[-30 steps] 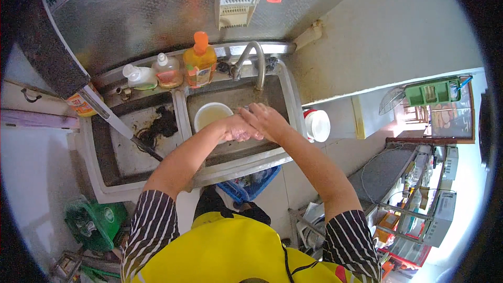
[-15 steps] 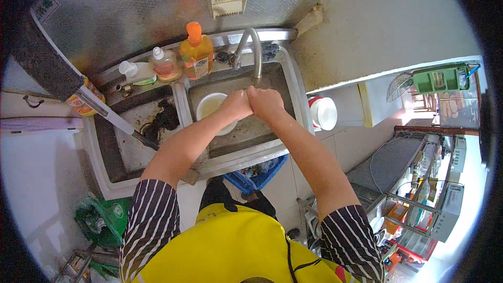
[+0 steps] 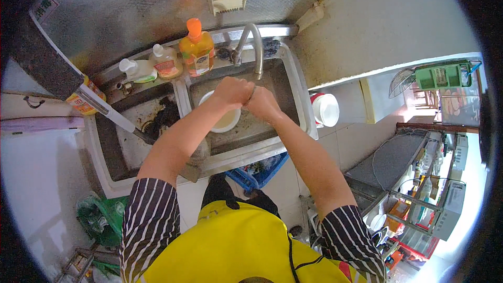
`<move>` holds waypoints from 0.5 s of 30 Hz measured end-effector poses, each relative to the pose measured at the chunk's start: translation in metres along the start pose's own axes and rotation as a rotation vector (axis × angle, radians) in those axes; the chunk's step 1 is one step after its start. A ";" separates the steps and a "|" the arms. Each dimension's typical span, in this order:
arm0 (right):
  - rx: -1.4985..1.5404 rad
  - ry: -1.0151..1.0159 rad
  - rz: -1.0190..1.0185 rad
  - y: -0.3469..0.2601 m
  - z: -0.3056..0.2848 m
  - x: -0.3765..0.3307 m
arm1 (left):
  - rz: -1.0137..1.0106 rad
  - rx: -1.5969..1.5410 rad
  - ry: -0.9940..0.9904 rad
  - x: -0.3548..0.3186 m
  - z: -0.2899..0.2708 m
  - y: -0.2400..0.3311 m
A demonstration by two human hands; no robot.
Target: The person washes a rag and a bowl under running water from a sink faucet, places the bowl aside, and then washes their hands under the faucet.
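Together, curled fingers of the left hand [image 3: 232,93] and right hand [image 3: 262,104] press against each other under the tap [image 3: 253,47]; whether they grip anything is unclear. Forearms reach over the sink [image 3: 293,81], above a white bowl [image 3: 226,120]. Soap bottles [image 3: 196,47] stand behind.

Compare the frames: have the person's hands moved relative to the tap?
Yes. Both hands, left hand and right hand, moved up toward the tap, now just beneath its spout.
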State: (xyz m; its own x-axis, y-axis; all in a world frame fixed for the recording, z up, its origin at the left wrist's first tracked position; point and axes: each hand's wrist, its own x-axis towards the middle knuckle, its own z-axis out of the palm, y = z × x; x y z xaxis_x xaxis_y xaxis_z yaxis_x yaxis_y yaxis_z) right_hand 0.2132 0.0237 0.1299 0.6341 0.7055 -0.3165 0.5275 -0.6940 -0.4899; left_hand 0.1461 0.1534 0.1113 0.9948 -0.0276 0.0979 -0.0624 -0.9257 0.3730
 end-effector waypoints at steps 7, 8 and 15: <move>0.501 -0.236 0.230 -0.011 -0.005 -0.007 | 0.151 0.145 0.118 -0.009 -0.018 -0.001; 0.546 -0.253 0.239 -0.004 0.004 -0.003 | 0.121 0.179 0.112 -0.012 -0.016 -0.001; 0.570 -0.378 0.395 0.094 0.148 0.013 | -0.684 -0.049 0.016 -0.074 0.020 -0.013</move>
State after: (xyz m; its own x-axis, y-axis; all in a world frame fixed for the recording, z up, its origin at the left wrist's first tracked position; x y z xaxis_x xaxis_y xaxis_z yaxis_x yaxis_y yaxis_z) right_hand 0.1869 -0.0113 -0.0404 0.4253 0.4940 -0.7583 -0.1323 -0.7949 -0.5921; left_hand 0.0745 0.1600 0.0812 0.8107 0.5629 -0.1610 0.5754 -0.7150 0.3971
